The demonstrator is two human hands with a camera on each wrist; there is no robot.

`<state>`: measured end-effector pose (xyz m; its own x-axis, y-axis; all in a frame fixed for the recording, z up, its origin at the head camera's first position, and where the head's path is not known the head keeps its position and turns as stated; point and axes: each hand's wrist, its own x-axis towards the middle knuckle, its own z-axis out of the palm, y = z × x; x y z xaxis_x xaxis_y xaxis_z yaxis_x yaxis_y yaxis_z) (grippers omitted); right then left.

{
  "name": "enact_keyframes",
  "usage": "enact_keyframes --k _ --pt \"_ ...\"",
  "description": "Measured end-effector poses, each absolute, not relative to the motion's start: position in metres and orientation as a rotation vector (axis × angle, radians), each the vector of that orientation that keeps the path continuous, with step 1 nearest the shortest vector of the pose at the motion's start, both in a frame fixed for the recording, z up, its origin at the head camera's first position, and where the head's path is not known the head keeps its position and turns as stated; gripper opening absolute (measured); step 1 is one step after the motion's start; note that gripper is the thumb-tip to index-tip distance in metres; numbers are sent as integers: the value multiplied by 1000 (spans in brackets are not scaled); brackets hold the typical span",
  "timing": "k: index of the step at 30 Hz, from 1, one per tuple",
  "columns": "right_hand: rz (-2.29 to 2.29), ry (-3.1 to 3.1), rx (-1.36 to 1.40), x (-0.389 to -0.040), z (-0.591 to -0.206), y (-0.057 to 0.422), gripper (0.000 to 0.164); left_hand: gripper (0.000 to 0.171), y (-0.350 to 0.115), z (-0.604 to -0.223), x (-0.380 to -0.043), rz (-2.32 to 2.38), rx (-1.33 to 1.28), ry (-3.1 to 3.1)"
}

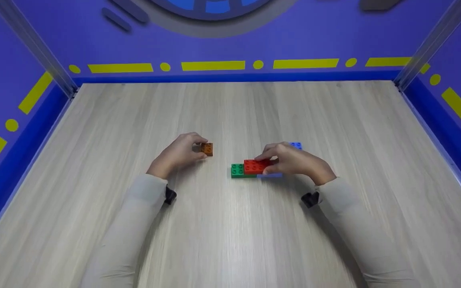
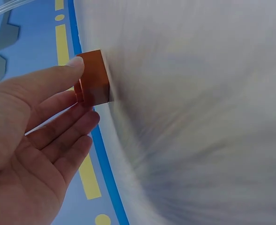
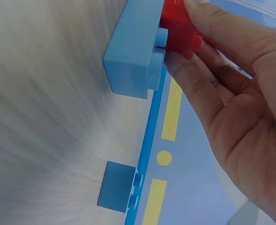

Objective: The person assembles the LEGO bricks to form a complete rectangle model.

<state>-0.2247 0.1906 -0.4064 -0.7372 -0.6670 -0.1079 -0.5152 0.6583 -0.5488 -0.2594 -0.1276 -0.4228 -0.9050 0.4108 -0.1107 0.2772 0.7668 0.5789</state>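
My left hand pinches a small orange-brown toy brick between thumb and fingers, its studs facing up. In the left wrist view that brick stands at or just above the tabletop; contact is hard to tell. On the right, my right hand grips a red brick by its right end. The red brick lies across a green brick and a blue brick set end to end. Bare studs of that blue brick show in the right wrist view.
Behind the right hand sits another, smaller blue brick, apart from the joined bricks. The wood-grain tabletop is bounded by a purple-blue back wall and side walls. A black wrist strap piece hangs under the right cuff.
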Motion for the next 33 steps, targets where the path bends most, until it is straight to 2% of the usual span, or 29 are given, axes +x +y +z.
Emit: enact_keyframes --k 33 --pt "-744 2572 -912 -224 -407 190 39 33 -124 -422 -259 853 569 2754"
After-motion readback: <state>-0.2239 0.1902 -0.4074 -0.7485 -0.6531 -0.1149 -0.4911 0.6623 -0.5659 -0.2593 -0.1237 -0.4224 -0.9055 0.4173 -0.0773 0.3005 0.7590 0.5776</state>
